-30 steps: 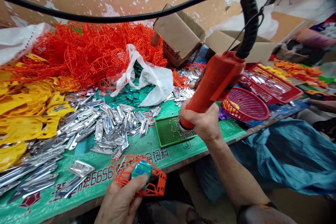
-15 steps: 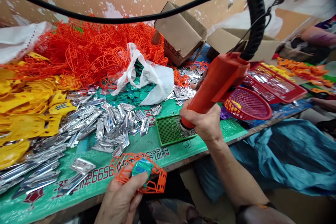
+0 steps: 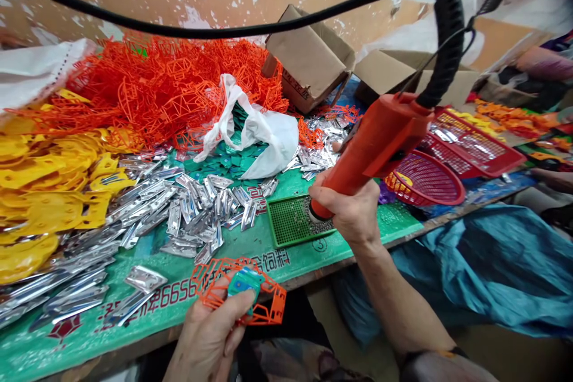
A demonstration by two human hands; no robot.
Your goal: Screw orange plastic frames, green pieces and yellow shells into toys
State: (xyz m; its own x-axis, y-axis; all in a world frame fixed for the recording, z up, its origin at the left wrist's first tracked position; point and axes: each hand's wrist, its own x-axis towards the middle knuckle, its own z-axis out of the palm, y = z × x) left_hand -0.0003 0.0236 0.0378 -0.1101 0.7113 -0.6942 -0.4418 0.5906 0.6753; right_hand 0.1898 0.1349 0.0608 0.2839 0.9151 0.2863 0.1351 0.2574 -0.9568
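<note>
Right grip [image 3: 353, 212] clenches orange tool [image 3: 371, 146]; left grip [image 3: 210, 340] pinches orange frame [image 3: 264, 298].

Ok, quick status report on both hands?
Left hand grips orange frame with teal piece. Right hand holds orange power screwdriver, tip at green tray. Nothing between.
</note>
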